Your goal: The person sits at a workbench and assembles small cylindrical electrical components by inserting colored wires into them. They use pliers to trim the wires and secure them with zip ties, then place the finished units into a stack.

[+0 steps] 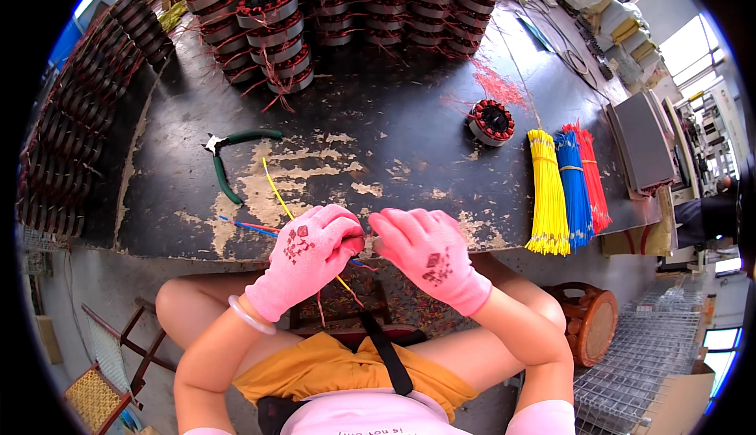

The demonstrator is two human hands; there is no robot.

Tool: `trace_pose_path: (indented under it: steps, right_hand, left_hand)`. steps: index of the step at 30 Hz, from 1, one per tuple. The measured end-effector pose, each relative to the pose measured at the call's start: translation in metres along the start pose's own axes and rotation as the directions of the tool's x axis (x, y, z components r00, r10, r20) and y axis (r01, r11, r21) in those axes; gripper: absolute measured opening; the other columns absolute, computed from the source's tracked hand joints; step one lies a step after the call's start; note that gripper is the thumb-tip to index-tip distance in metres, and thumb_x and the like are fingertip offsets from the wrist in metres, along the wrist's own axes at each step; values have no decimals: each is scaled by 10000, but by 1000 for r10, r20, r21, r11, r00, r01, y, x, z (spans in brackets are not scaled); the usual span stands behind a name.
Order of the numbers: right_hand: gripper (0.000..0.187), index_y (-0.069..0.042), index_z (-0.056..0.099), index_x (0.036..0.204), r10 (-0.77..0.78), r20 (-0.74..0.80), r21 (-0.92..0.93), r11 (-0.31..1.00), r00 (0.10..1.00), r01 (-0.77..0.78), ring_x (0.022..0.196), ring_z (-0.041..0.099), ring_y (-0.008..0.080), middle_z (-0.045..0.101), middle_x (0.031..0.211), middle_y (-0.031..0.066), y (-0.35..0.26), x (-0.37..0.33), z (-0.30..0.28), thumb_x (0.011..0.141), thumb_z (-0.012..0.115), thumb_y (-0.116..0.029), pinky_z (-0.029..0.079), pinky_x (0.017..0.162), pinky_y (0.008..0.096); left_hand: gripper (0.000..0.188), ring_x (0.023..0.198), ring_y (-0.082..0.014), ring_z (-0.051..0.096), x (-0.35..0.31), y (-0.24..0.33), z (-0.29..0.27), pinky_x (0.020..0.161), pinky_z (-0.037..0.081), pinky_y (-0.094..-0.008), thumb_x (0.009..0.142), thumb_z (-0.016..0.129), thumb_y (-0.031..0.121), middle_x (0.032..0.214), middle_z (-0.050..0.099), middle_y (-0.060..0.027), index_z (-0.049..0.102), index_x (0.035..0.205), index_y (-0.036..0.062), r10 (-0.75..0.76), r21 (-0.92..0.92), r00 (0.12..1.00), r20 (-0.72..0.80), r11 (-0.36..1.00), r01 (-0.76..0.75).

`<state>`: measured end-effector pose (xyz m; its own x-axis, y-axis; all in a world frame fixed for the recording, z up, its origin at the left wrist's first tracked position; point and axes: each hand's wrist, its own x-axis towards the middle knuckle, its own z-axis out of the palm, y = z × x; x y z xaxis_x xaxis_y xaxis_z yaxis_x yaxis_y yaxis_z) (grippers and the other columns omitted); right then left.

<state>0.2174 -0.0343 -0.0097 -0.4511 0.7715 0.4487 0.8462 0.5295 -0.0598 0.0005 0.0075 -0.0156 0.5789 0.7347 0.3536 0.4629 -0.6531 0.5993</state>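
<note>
My left hand, in a pink glove, is closed around several thin wires above the table's near edge. A yellow wire sticks out beyond the fingers, and its other end shows below the hand. Blue wire and red wire come out at the left side of the same hand. Close to its right, my right hand, also pink-gloved, has its fingers bent and pressed together, pointing at the left hand. What its fingertips hold, if anything, is hidden. Green-handled cutters lie spread on the table.
A single wound stator sits at the right, near yellow, blue and red wire bundles. Stacked stators line the back and left of the worn black table. A wooden stool stands by my right knee.
</note>
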Motion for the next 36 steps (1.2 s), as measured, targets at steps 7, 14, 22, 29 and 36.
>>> trace_pose_path:
  steps: [7,14,22,29,36]
  right_hand:
    - [186,-94,687,1051,230,640,665,313,733,-678,813,665,256,698,944,87,4,4,15,888,710,-180,521,707,358]
    - [225,-129,679,1025,-39,170,237,971,985,-3,805,628,249,609,854,64,9,19,-4,829,761,-206,496,684,384]
    - [312,-29,675,923,158,864,502,-207,478,-840,677,579,80,662,806,-11,2,18,3,1010,607,-320,450,587,267]
    - [305,-141,704,1094,89,-11,272,959,996,-83,877,678,200,713,1035,20,2,10,-7,815,809,-211,515,781,358]
    - [371,-165,675,1187,-57,32,253,966,998,47,921,643,193,665,1022,-19,3,7,15,817,688,-155,507,813,371]
  left_hand:
    - [132,897,-312,656,-1,0,-5,780,540,-411,833,720,60,1004,682,-67,675,957,71,-26,-27,999,36,999,27]
    - [142,892,-301,657,0,0,-3,774,542,-399,823,720,47,997,681,-59,682,956,82,-34,-20,999,6,999,34]
    - [140,886,-293,655,1,0,-7,782,540,-397,822,722,44,994,681,-53,679,950,84,-13,-38,999,46,999,15]
    - [147,878,-294,646,-1,-2,-3,751,541,-405,840,727,74,963,658,-58,644,961,84,-12,-36,1000,15,999,12]
    - [267,1115,-337,628,-1,13,-33,959,512,-449,843,726,95,1219,656,-115,678,1103,56,-19,84,999,47,996,15]
